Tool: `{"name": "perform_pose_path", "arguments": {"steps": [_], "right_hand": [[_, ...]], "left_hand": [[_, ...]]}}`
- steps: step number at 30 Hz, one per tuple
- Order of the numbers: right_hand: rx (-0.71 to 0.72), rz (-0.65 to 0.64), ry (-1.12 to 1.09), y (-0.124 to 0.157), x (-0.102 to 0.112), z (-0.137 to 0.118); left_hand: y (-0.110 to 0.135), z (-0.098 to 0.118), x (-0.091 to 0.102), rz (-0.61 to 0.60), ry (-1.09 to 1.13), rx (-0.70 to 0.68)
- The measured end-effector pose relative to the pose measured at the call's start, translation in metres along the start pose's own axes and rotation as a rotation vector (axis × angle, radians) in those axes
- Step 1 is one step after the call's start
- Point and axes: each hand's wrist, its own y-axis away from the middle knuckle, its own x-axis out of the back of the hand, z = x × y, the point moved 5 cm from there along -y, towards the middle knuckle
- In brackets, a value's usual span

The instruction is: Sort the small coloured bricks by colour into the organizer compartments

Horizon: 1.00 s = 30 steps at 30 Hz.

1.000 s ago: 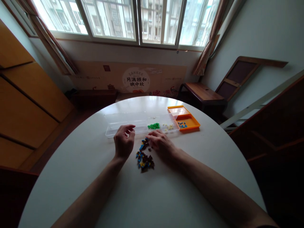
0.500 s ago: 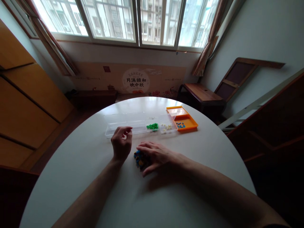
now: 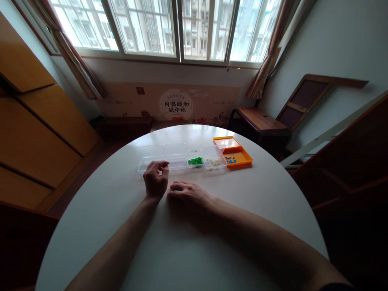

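My left hand (image 3: 155, 178) is held near the front of the clear plastic box, its fingers curled in a pinch; whatever lies between them, if anything, cannot be made out. Just to its right, my right hand (image 3: 189, 194) rests low on the white table, palm down, fingers together and bent over the pile of small coloured pieces. That pile is hidden beneath it, apart from a bluish bit under the fingers. Beyond both hands lies the clear compartment box (image 3: 178, 165), holding small green pieces (image 3: 195, 161) and cream pieces (image 3: 213, 162).
At the box's right end sits an orange tray (image 3: 242, 161) with several small blue pieces (image 3: 230, 160) in it. The white round table (image 3: 257, 206) curves away on both sides. A wooden chair (image 3: 260, 119) stands past its far right edge, under the window.
My right hand has closed over the pile of coloured pieces, which showed beside its fingers before. My left hand keeps its curled pose. The whole view has shifted slightly.
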Motion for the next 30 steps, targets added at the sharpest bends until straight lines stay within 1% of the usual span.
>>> {"name": "perform_pose_path", "arguments": {"steps": [3,6,9,10,11,12,13,15,16,18,20,23,25,28,30], "right_hand": [[-0.053,0.034,-0.048,0.001,0.003,0.004],[-0.132,0.052,-0.091,0.002,0.006,0.011],[-0.217,0.066,-0.167,0.003,0.01,0.022],[-0.255,0.079,-0.208,0.004,0.012,0.027],[-0.293,0.102,-0.251,0.006,0.014,0.032],[-0.329,0.134,-0.288,0.009,0.017,0.038],[-0.357,0.174,-0.313,0.012,0.02,0.043],[-0.379,0.254,-0.328,0.019,0.025,0.052],[-0.378,0.287,-0.326,0.023,0.026,0.055],[-0.377,0.334,-0.316,0.028,0.026,0.059],[-0.378,0.364,-0.305,0.03,0.023,0.061],[-0.36,0.404,-0.295,0.028,0.021,0.059],[-0.341,0.424,-0.296,0.027,0.022,0.056],[-0.348,0.45,-0.308,0.026,0.023,0.052],[-0.382,0.476,-0.321,0.027,0.024,0.05]], "left_hand": [[-0.003,0.004,0.002,-0.005,0.01,-0.007],[-0.009,0.011,0.005,-0.024,0.037,-0.042],[-0.016,0.015,0.011,-0.051,0.053,-0.082],[-0.018,0.015,0.013,-0.076,0.052,-0.099],[-0.019,0.015,0.015,-0.133,0.049,-0.124],[-0.019,0.014,0.015,-0.22,0.047,-0.153],[-0.017,0.013,0.014,-0.362,0.052,-0.188],[-0.008,0.009,0.011,-0.717,0.056,-0.25],[-0.004,0.007,0.011,-0.828,0.041,-0.273],[0.002,-0.001,0.014,-0.954,-0.011,-0.28],[0.007,-0.006,0.014,-1.022,-0.088,-0.292],[0.013,-0.01,0.009,-1.081,-0.156,-0.337],[0.017,-0.009,0.005,-1.08,-0.156,-0.379],[0.021,-0.007,0.002,-1.029,-0.109,-0.4],[0.019,-0.008,0.004,-0.953,-0.052,-0.354]]}}
